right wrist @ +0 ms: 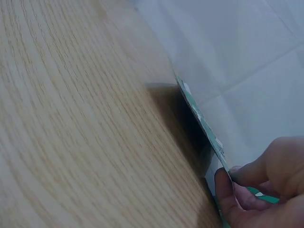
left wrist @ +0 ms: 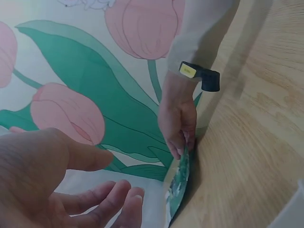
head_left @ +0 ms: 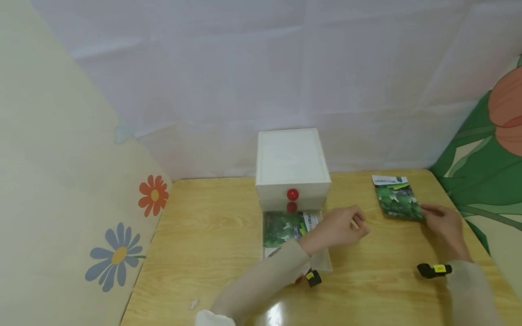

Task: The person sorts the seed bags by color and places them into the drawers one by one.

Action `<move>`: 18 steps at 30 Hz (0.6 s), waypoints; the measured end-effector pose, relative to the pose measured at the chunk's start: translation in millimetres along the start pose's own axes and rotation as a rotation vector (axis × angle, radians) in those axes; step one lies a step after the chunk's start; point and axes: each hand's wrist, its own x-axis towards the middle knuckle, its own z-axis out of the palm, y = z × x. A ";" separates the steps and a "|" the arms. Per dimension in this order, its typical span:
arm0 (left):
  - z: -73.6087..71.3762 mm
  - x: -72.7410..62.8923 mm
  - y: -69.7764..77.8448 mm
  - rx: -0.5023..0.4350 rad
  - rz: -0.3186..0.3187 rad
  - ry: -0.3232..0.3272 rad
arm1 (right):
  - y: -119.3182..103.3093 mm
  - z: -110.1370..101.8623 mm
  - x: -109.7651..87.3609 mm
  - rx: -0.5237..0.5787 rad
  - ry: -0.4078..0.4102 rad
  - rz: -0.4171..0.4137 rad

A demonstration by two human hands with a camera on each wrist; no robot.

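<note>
A flat green seed-type packet point(head_left: 397, 199) with a white printed top edge is tilted over the right side of the table. My right hand point(head_left: 445, 224) pinches its near right corner between thumb and fingers, which the right wrist view shows up close on the packet point(right wrist: 202, 121). My left hand point(head_left: 340, 226) hovers over the right edge of the pulled-out drawer point(head_left: 326, 260), with loosely bent fingers and nothing in them. In that drawer lies another green packet point(head_left: 281, 228), partly covered by the left forearm.
Behind the drawer stands its white cabinet point(head_left: 291, 156), with red round knobs point(head_left: 292, 194) on the front. A white cloth point(head_left: 228, 81) hangs along the back of the wooden table point(head_left: 212, 217). Flower-printed panels point(head_left: 485, 181) border the sides.
</note>
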 end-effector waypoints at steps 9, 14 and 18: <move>24.8 35.6 -2.2 -0.051 -0.055 0.010 | 7.6 -8.6 -12.9 0.006 -0.028 0.029; 31.9 49.7 -5.6 -0.081 -0.085 0.041 | 2.0 -10.6 -26.8 -0.015 -0.047 0.029; 35.1 62.7 -7.4 -0.068 -0.078 0.097 | -1.2 -15.6 -37.2 0.001 -0.073 0.017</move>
